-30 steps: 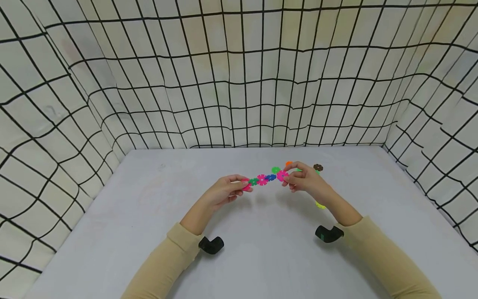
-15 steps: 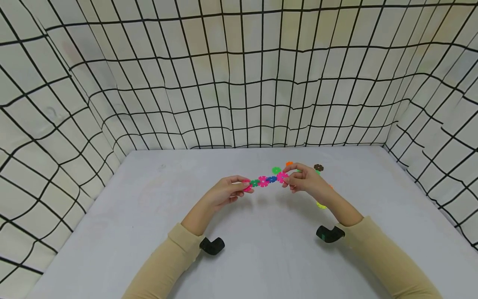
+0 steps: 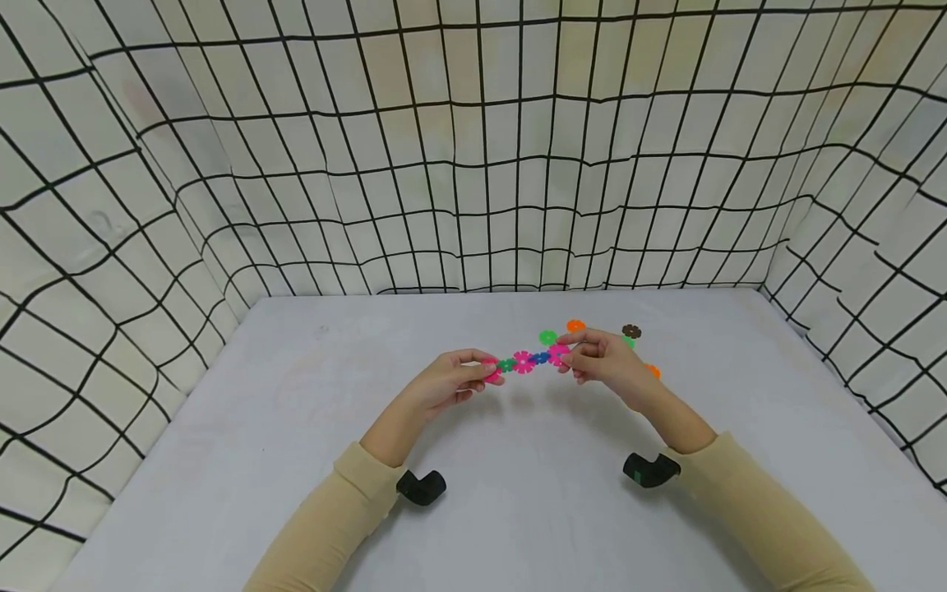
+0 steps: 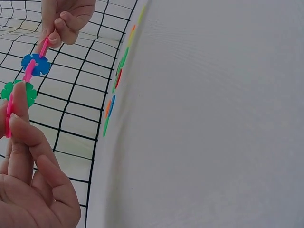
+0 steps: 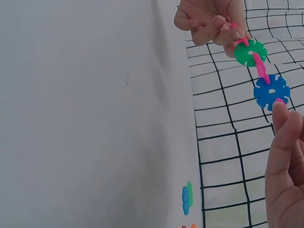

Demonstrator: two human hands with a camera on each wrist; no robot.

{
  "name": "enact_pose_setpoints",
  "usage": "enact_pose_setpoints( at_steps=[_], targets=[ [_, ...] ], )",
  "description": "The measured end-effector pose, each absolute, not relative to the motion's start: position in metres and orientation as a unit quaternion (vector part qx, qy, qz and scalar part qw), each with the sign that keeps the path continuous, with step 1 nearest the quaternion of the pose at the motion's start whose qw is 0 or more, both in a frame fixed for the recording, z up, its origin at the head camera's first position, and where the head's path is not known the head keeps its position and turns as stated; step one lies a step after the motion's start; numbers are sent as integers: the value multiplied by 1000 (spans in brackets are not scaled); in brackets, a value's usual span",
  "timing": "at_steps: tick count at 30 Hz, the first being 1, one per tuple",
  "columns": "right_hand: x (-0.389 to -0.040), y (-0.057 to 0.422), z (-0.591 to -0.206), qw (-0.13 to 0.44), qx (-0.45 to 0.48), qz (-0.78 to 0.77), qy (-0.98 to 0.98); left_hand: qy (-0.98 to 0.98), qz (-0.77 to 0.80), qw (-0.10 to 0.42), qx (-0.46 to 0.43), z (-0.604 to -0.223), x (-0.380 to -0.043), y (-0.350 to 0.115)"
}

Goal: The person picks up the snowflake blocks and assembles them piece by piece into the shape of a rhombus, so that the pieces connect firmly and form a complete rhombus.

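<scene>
Both hands hold a short chain of flower-shaped interlocking discs above the table. My left hand pinches the pink disc at the left end between thumb and fingers. From there the chain runs through a green disc, a pink middle disc and a blue disc. At the right end, my right hand pinches another pink disc, partly covered by the fingertips. In the right wrist view, the blue disc meets this pink end disc right at the fingertips.
Loose discs lie on the white table around and beyond the right hand: light green, orange, brown and more. A white wall with a black grid net surrounds the table's back and sides.
The right hand has dipped slightly toward the person with its pink disc. The chain has shifted a little right and down. The loose yellow disc is now hidden behind the right forearm.
</scene>
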State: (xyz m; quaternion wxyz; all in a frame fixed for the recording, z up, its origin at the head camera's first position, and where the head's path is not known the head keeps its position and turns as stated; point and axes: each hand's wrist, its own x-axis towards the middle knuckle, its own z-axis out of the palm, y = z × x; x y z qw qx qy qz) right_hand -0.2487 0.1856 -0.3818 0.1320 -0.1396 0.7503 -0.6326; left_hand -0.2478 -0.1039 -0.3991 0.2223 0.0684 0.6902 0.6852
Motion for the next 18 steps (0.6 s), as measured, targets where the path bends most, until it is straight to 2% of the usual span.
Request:
enact_pose_setpoints(
  at_steps=[18],
  targets=[
    [-243, 179, -386, 124, -113, -663, 730, 694, 679, 230, 67, -401, -249, -105]
  ],
)
